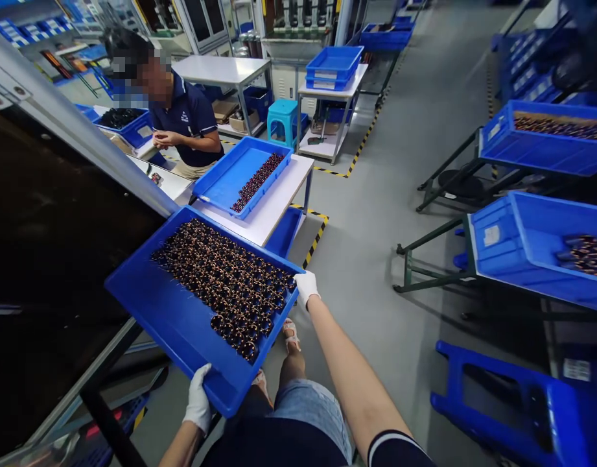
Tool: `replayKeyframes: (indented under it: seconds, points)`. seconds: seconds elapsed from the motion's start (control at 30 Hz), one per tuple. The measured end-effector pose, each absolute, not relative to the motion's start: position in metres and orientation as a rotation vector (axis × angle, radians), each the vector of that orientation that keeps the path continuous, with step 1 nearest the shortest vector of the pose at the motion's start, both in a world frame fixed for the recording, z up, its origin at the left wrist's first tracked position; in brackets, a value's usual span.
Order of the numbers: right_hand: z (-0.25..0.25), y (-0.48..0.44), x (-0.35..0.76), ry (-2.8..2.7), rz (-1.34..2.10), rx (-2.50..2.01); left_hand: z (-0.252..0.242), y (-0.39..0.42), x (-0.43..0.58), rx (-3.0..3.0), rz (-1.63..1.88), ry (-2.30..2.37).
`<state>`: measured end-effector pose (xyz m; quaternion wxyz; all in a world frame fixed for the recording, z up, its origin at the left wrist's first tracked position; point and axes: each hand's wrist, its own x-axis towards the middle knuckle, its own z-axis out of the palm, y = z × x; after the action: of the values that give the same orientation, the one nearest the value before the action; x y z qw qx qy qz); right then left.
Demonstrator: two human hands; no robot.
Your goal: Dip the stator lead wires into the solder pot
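A wide blue plastic tray [162, 324] is held up in front of my body, tilted in the view. Rows of small dark ring-shaped parts with copper-coloured wire [225, 272] cover much of its floor, while the near left strip shows bare plastic. My left hand [198, 399], in a white glove, grips the tray's near left edge. At the right corner my right hand [306, 287], gloved in white too, is closed on the rim. The fingers of both hands are partly hidden by the tray walls.
Beyond the tray, a white table [249, 224] carries another blue tray [220, 172] with similar parts. A co-worker [186, 123] sits behind it. Blue bins [497, 233] on green stands and a blue stool [492, 389] are to the right. A dark panel [59, 259] stands close left.
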<state>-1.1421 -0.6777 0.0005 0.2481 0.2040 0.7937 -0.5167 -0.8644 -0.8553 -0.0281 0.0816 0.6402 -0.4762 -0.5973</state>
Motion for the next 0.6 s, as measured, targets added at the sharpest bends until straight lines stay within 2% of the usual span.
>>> replayKeyframes:
  seconds: [0.4,0.6]
  points:
    - [0.007,-0.665,-1.082,2.334,-1.385,0.733,-0.044,-0.851,-0.824,1.824,-2.07,-1.112]
    - [0.016,-0.653,-1.078,2.353,-1.356,0.705,-0.034,-0.829,-0.819,1.834,-2.069,-0.983]
